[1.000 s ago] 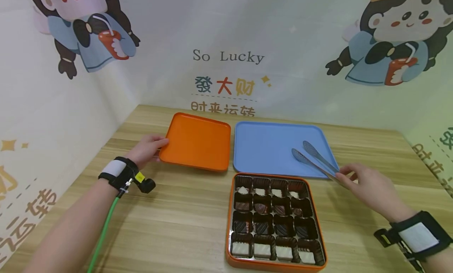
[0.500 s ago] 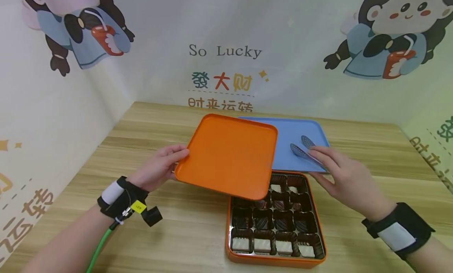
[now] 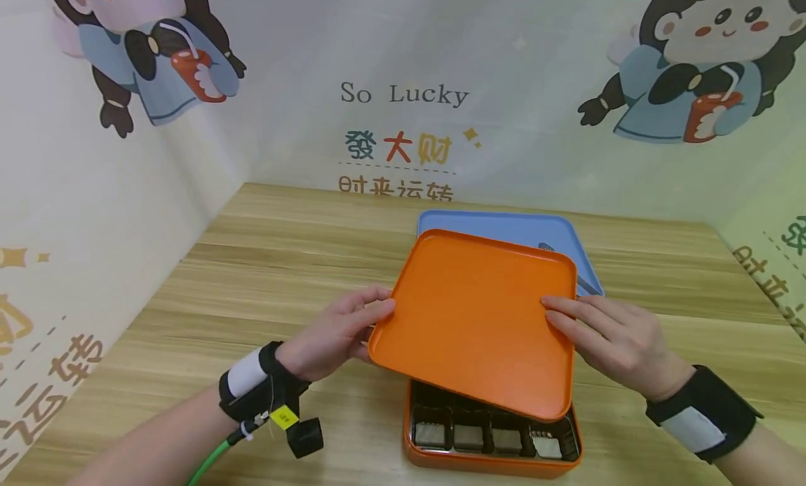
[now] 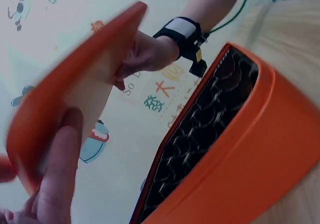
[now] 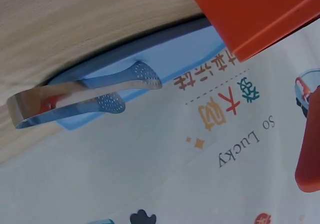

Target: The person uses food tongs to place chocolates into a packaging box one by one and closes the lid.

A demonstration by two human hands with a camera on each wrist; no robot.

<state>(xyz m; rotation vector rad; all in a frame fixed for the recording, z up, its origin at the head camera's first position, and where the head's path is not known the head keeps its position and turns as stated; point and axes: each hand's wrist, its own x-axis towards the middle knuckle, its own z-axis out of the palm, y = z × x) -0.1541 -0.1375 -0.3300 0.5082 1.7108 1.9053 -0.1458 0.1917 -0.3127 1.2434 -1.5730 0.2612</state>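
An orange square lid (image 3: 478, 318) hangs tilted over the orange box (image 3: 491, 458), apart from its rim. My left hand (image 3: 336, 332) grips the lid's left edge, with the thumb on top. At its right edge my right hand (image 3: 620, 339) holds it, fingers laid over the top face. In the left wrist view, the lid's pale underside (image 4: 92, 89) faces the box, and a finger lies against it. The box's dark divided tray (image 3: 460, 416) shows only its front part, with white chocolates (image 3: 469, 437) in the nearest row; the lid hides the others.
Behind the lid lies a blue tray (image 3: 504, 224), partly covered from view. Metal tongs (image 5: 85, 94) rest on it, their handle end reaching past its edge. A printed cloth (image 3: 403, 38) stands along the back of the wooden table (image 3: 283, 248).
From the left side of the table, my left hand has brought the lid right and over the box. My right hand has let go of the tongs and taken the lid's right edge.
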